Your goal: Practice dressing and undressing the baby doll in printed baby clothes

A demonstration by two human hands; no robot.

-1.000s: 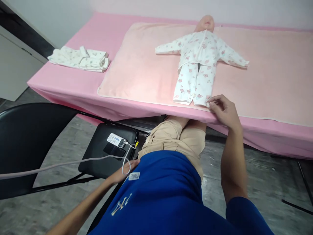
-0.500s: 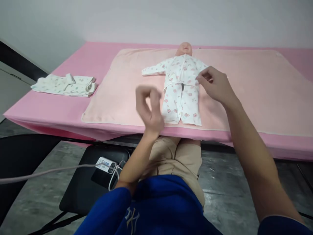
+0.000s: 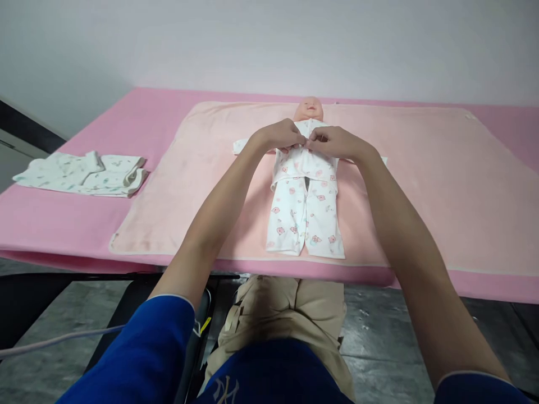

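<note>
A baby doll [image 3: 310, 108] lies face up, its head toward the wall. It wears a white printed shirt [image 3: 304, 164] and matching white trousers [image 3: 322, 219]. Over the chest, my left hand [image 3: 285, 134] pinches the front of the shirt with its fingertips. My right hand [image 3: 334, 141] meets it there from the other side, thumb and finger also closed at the shirt front. The fingertips nearly touch each other and cover the small bit of cloth between them. Both sleeves of the shirt stretch out sideways, partly hidden behind my hands and forearms.
A peach blanket [image 3: 421, 196] lies under the doll on a pink-covered table [image 3: 168, 106]. Folded white printed clothes [image 3: 84, 175] rest at the left. Below the table edge are a black chair [image 3: 113, 314] and a pale cable [image 3: 63, 339]. A wall stands behind.
My left hand has moved up and forward from above the blanket to the shirt's chest. My right hand has shifted inward from the doll's side to the same spot.
</note>
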